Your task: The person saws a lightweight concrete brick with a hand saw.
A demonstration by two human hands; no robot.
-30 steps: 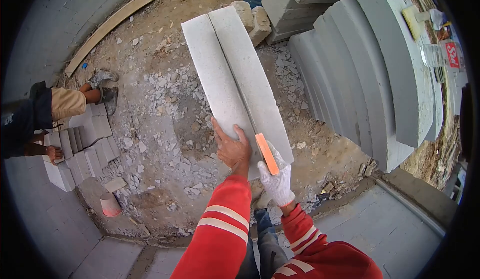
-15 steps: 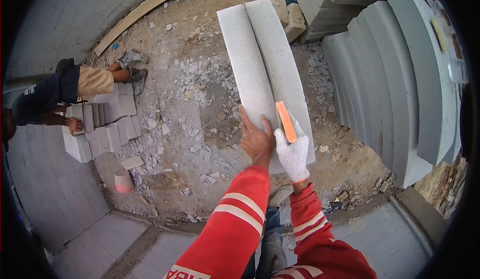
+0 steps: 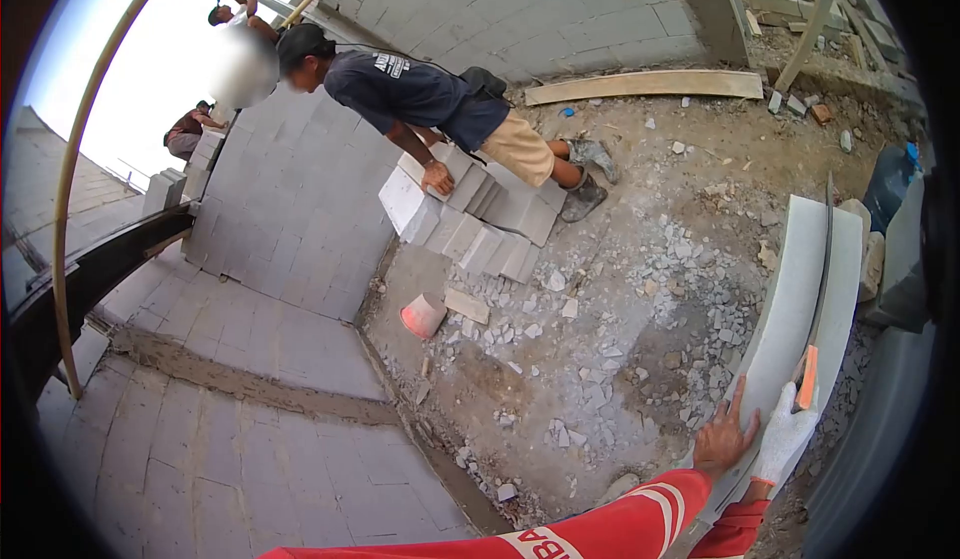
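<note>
Concrete block (image 3: 785,309), long, pale and slightly curved, lies on bare dirt, and everything else is placed from it. The left hand (image 3: 724,441), bare, lies flat on the block's near end with fingers spread wide, holding nothing. The right hand (image 3: 783,439), in a white knit glove, sits just beside it on the same end, closed around the orange handle of a saw (image 3: 808,377). The saw's dark blade runs lengthwise in a groove that splits the block's top into 2 strips. Grey rubble (image 3: 640,329) is scattered just left of the block. Further left an orange pot (image 3: 423,316) lies tipped on the dirt. Well apart from the block, a co-worker (image 3: 420,94) bends over a stack of pavers (image 3: 470,224), 1 hand on it. A wooden plank (image 3: 650,86) lies beyond the block's far end.
</note>
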